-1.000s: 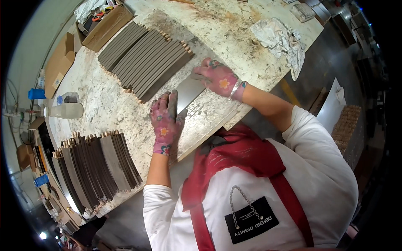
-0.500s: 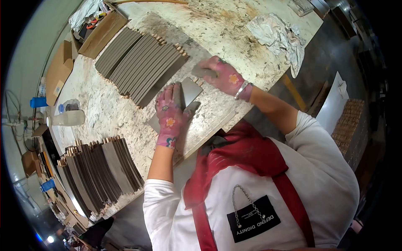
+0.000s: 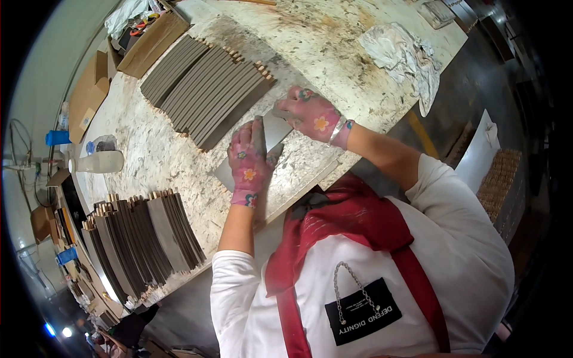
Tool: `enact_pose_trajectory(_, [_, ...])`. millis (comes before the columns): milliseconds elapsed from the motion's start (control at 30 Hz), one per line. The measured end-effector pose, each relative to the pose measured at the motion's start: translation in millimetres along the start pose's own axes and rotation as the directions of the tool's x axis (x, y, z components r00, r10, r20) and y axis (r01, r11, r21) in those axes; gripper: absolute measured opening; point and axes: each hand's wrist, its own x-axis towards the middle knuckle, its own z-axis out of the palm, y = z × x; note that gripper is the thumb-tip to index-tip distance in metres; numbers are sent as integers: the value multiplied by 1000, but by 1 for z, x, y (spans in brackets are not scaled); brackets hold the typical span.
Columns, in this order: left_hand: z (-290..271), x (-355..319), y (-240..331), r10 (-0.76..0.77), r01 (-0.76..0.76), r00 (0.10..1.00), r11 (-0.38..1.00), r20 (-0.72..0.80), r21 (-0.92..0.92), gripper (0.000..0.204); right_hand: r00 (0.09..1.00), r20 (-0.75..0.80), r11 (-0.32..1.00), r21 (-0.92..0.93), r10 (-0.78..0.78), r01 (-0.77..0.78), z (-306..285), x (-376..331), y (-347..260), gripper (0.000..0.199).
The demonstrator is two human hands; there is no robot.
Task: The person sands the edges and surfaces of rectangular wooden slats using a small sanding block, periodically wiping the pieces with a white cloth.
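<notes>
A flat grey panel (image 3: 273, 132) lies slantwise on the table near its front edge. My left hand (image 3: 247, 156), in a pink flowered glove, rests flat on it with the fingers stretched out and the thumb apart. At the panel's far right end is my right hand (image 3: 310, 114), gloved alike, its fingers bent together over that end; what they pinch is hidden. Just beyond my left hand, a row of similar grey panels (image 3: 209, 89) stands packed side by side, with light wooden pegs (image 3: 262, 70) sticking out of their ends.
A second stack of dark panels with pegs (image 3: 143, 238) stands at the lower left. Beside it lies a cloudy plastic bottle (image 3: 98, 162). Cardboard boxes (image 3: 152, 45) line the left side, one holding tools. A crumpled white cloth (image 3: 401, 56) lies on the stained table (image 3: 322, 53) at right.
My right hand has come down and left onto the panel's end, its fingers closing there and covering the peg seen before. My left hand stays flat on the panel. The view has shifted slightly.
</notes>
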Motion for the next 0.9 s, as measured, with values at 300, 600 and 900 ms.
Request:
enact_pose_trajectory(300, [-3,0,3,-3,3,1000,1000,-9,17,76,999,1,995,-89,37,-37,2,3,-7,33])
enact_pose_trajectory(600, [-4,-1,5,-29,29,1000,999,10,27,77,1000,-28,990,-143,-5,1,-1,6,-12,30])
enact_pose_trajectory(900, [-1,-3,3,-23,23,1000,999,1,22,77,999,-36,983,-185,-3,-4,-4,4,-16,27])
